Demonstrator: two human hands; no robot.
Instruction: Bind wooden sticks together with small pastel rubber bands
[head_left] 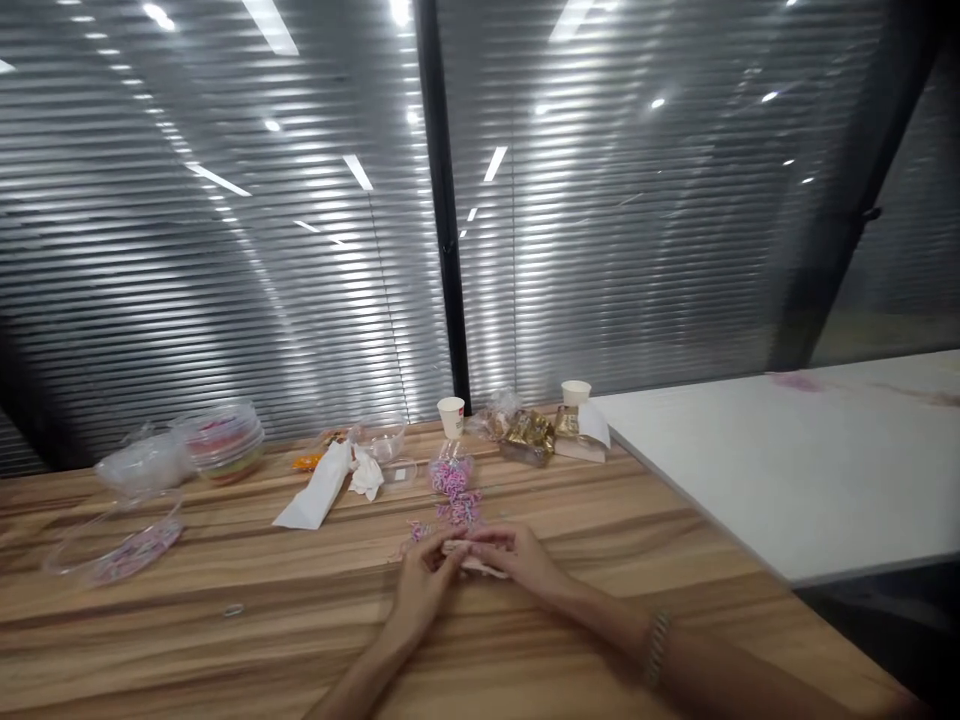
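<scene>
A small pale pink flat piece (480, 567) is held low over the wooden table between both hands. My left hand (427, 578) pinches its left end, thumb and fingers closed on it. My right hand (521, 560) grips it from the right, fingertips near those of my left hand; a bracelet circles the right wrist. Just beyond the fingers lies a loose heap of pink and purple bits (460, 508), with a clear container (451, 472) of similar bits behind it. What the piece is made of is too small to tell.
Paper cups (451, 417), gold wrappers (527, 434) and a box stand at the back. Leftward are a white paper (316, 490), crumpled tissue (366, 474), stacked clear tubs (223, 444), an open clear lid (135, 553) and a small ring (234, 610). A white table (757, 460) adjoins at right.
</scene>
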